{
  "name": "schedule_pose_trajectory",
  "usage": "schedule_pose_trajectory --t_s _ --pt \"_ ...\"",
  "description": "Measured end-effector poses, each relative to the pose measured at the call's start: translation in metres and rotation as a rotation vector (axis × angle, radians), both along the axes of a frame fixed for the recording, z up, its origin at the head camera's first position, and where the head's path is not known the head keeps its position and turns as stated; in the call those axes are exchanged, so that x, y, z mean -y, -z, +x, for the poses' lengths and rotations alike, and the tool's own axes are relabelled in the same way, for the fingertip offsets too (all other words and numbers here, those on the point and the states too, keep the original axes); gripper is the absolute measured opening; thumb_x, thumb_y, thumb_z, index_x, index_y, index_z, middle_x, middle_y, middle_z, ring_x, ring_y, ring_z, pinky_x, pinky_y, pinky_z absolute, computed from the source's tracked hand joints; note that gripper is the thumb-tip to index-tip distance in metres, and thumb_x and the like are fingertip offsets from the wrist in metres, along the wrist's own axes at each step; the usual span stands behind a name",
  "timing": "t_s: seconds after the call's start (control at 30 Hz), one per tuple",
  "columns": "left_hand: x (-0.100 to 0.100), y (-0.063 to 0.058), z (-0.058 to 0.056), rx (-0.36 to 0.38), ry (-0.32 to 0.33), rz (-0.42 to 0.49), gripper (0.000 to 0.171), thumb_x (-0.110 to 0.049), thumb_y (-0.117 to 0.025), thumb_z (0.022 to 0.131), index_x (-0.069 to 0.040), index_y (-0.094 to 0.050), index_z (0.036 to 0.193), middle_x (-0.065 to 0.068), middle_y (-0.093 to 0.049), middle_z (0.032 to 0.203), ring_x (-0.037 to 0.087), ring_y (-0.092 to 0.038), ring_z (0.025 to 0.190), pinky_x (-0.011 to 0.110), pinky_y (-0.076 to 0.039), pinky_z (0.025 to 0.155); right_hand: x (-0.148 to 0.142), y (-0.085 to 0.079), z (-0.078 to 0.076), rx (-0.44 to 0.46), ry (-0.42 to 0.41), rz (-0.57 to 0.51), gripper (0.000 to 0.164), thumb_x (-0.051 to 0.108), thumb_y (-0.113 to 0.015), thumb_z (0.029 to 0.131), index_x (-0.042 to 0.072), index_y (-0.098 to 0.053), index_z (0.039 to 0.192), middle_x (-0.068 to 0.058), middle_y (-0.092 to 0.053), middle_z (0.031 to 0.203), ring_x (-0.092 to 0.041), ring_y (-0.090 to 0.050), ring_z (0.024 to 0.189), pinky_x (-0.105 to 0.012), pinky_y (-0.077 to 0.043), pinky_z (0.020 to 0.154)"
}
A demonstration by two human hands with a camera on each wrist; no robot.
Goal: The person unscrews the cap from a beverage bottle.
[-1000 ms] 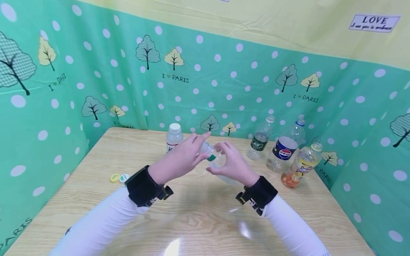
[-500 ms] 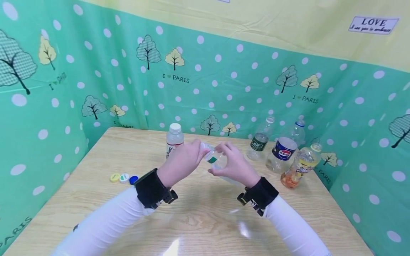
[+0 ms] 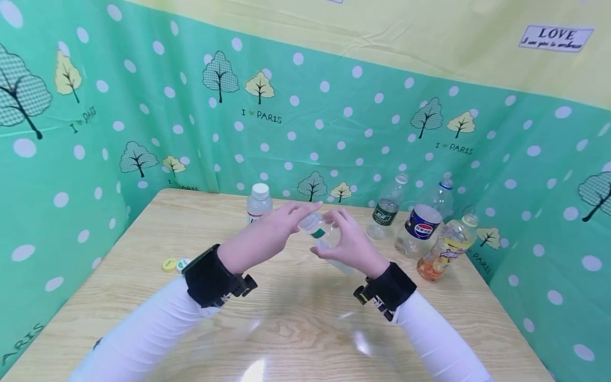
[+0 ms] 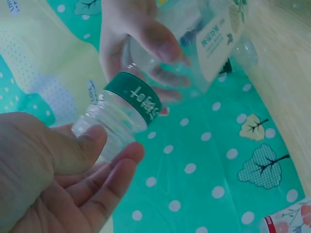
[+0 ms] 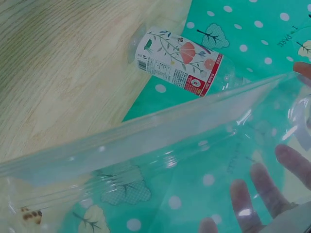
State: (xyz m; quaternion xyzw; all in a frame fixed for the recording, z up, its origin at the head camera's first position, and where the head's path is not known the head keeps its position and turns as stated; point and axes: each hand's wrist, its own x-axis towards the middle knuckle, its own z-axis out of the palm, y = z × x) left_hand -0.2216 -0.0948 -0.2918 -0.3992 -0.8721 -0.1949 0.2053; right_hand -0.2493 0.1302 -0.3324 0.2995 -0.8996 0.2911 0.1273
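Note:
A large clear plastic bottle [image 3: 328,239] is held tilted, its top toward the left hand. My right hand [image 3: 352,245] grips its body from the right; in the right wrist view the fingers [image 5: 245,201] show through the clear wall. The thumb and fingers of my left hand [image 3: 262,233] are round the clear ribbed top [image 4: 109,121]. Just below that top, a green band [image 4: 133,99] circles the neck. In the head view my left fingers partly cover the bottle's top.
A white-capped bottle [image 3: 260,200] with a floral label stands behind the left hand. To the right stand a green-labelled bottle [image 3: 384,212], a Pepsi bottle [image 3: 423,225] and a yellow-labelled bottle [image 3: 446,252]. Yellow [image 3: 169,265] and white caps [image 3: 182,265] lie left on the table.
The left hand turns over the bottle's top, its fingers rolling inward and then reaching out again. The left wrist swings right, then back, covering the blue cap again. The right hand stays nearly still.

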Motion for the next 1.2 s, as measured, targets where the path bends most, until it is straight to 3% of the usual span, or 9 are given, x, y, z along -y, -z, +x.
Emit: schedule_pose_trajectory --t_s 0.1,0.23,0.37,0.47,0.6,0.8,0.93,1.1,1.2 --pt "0.000 0.000 -0.001 -0.034 -0.023 0.000 0.056 0.016 -0.059 0.084 -0.007 -0.052 0.134 0.011 -0.061 0.121 0.020 -0.064 0.096 0.023 -0.056 0.068 0.000 -0.002 0.000 0.002 0.009 0.008 0.063 0.034 -0.084 0.072 0.009 -0.055 0.122 -0.006 -0.055 0.117 -0.022 -0.053 0.105 -0.038 -0.052 0.089" --pt "-0.005 0.006 0.001 -0.142 -0.140 -0.051 0.019 -0.010 -0.062 0.094 0.001 -0.058 0.109 0.005 -0.062 0.085 0.014 -0.061 0.069 0.022 -0.052 0.055 0.001 0.000 0.002 0.000 0.016 0.044 0.062 0.038 -0.084 0.071 0.012 -0.057 0.120 -0.003 -0.055 0.112 -0.020 -0.053 0.102 -0.037 -0.052 0.085" --pt "-0.010 0.011 0.003 -0.118 -0.259 -0.053 0.033 -0.030 -0.056 0.099 0.001 -0.057 0.088 0.001 -0.051 0.062 0.013 -0.052 0.047 0.025 -0.044 0.041 0.002 0.002 0.003 -0.038 0.005 0.079 0.061 0.040 -0.085 0.070 0.012 -0.058 0.118 -0.001 -0.055 0.110 -0.020 -0.054 0.102 -0.036 -0.052 0.086" --pt "-0.009 0.011 0.002 -0.053 -0.259 -0.030 0.038 -0.031 -0.054 0.099 0.006 -0.062 0.100 0.012 -0.065 0.083 0.022 -0.066 0.067 0.032 -0.057 0.056 0.004 0.003 0.003 -0.053 0.001 0.072 0.062 0.039 -0.085 0.069 0.010 -0.058 0.117 -0.002 -0.055 0.110 -0.021 -0.055 0.102 -0.037 -0.052 0.087" --pt "-0.001 0.006 0.001 0.043 -0.115 0.027 0.045 -0.019 -0.059 0.097 0.005 -0.052 0.134 0.021 -0.058 0.131 0.031 -0.061 0.114 0.039 -0.054 0.091 0.006 0.003 0.004 -0.028 0.000 0.046 0.063 0.038 -0.085 0.069 0.008 -0.058 0.118 -0.004 -0.056 0.112 -0.021 -0.055 0.101 -0.037 -0.052 0.087" --pt "0.009 0.003 0.001 -0.048 0.064 0.034 0.067 0.018 -0.065 0.079 -0.012 -0.053 0.138 0.014 -0.057 0.134 0.029 -0.056 0.123 0.031 -0.057 0.082 0.007 0.001 0.004 -0.019 0.006 0.030 0.063 0.035 -0.086 0.069 0.008 -0.057 0.119 -0.005 -0.056 0.112 -0.022 -0.054 0.101 -0.037 -0.052 0.085" --pt "0.006 0.006 0.001 -0.052 0.016 0.033 0.061 0.017 -0.061 0.083 -0.010 -0.054 0.136 0.012 -0.060 0.125 0.024 -0.061 0.110 0.027 -0.056 0.081 0.007 0.000 0.004 -0.006 0.012 0.027 0.063 0.035 -0.086 0.069 0.009 -0.057 0.119 -0.004 -0.055 0.111 -0.021 -0.054 0.100 -0.036 -0.052 0.084" --pt "-0.003 0.010 0.002 0.044 -0.144 -0.014 0.045 -0.019 -0.053 0.100 0.002 -0.046 0.139 0.015 -0.066 0.111 0.022 -0.066 0.089 0.032 -0.058 0.073 0.007 0.002 0.003 -0.006 0.008 0.065 0.061 0.038 -0.085 0.069 0.011 -0.058 0.117 -0.002 -0.055 0.109 -0.020 -0.054 0.100 -0.035 -0.052 0.084" --pt "-0.006 0.011 0.003 0.110 -0.208 -0.005 0.040 -0.029 -0.048 0.103 0.004 -0.055 0.125 0.012 -0.068 0.097 0.021 -0.066 0.079 0.036 -0.057 0.069 0.007 0.004 0.003 -0.007 0.006 0.093 0.058 0.039 -0.084 0.070 0.013 -0.058 0.115 -0.001 -0.055 0.107 -0.019 -0.054 0.101 -0.035 -0.052 0.084"
